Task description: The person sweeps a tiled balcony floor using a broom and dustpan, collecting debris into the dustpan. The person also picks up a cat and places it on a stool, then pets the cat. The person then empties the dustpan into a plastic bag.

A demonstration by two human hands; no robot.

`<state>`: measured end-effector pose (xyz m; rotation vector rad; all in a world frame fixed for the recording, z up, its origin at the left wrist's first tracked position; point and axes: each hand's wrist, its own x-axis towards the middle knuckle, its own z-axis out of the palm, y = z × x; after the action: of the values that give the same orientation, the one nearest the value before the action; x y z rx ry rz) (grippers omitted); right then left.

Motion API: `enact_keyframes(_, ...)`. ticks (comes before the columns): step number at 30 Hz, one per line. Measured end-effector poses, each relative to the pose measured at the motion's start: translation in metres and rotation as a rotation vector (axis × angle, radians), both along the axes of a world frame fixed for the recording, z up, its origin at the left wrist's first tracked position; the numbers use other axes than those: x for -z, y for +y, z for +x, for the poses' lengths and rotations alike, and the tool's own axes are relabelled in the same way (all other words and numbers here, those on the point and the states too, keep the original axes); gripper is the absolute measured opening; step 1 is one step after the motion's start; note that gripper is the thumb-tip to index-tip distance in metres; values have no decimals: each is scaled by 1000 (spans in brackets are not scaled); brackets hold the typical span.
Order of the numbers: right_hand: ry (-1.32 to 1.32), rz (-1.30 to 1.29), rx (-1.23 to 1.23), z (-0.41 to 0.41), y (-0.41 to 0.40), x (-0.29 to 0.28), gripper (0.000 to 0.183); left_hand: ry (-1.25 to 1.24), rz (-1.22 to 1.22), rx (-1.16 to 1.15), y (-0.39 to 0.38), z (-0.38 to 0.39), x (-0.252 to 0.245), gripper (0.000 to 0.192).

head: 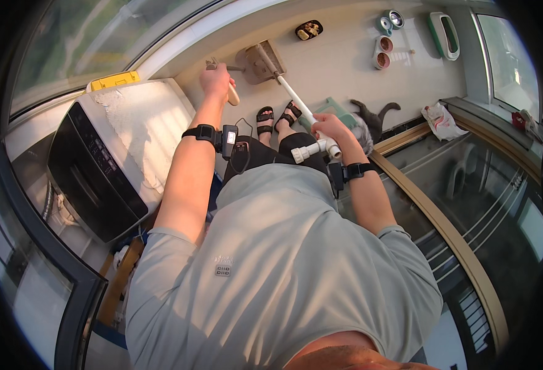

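My right hand point(332, 127) grips the white plastic pipe handle point(299, 98) of a long-handled dustpan, near its upper end. White pipe fittings point(316, 149) branch off beside that hand. The brownish-pink dustpan point(253, 69) rests on the floor ahead of my feet, with greyish debris visible inside. My left hand point(216, 79) is closed around the beige handle point(233, 95) of a small tool. Its greyish working end is mostly hidden by the fingers, and a thin dark part reaches toward the dustpan; whether they touch, I cannot tell.
A washing machine point(98, 171) stands at left. Right of my feet are a green plastic object point(329, 110) and a grey cat point(371, 120). Farther off are a black food tray point(309, 30), pet bowls point(383, 60) and a litter tray point(444, 36). A plastic bag point(441, 121) lies by the glass door frame.
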<state>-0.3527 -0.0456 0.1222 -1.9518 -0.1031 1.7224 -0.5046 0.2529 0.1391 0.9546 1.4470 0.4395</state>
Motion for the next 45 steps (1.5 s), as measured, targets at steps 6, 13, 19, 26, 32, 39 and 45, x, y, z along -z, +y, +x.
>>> enact_keyframes(6,114,-5,-73,15,8,-2,45,-24,27,-7,-6,-12,4,15)
enact_keyframes(13,-9,-16,-207,-4,14,-11,34,-17,54,-44,-9,-36,9,16)
enact_keyframes(19,-70,-13,-150,7,-22,-29,54,-42,10,-110,-9,-91,17,14)
enact_keyframes(26,-88,-50,-7,9,-64,-66,64,-166,-32,-121,-42,-234,26,17)
enact_keyframes(32,-143,-82,-6,14,-72,-64,66,132,64,93,-80,-286,77,23)
enact_keyframes(39,-156,-133,-7,15,-71,-63,66,-64,43,-129,-86,-279,79,14)
enact_keyframes(45,-93,-125,36,13,-86,-46,65,116,94,-72,-99,-296,90,19)
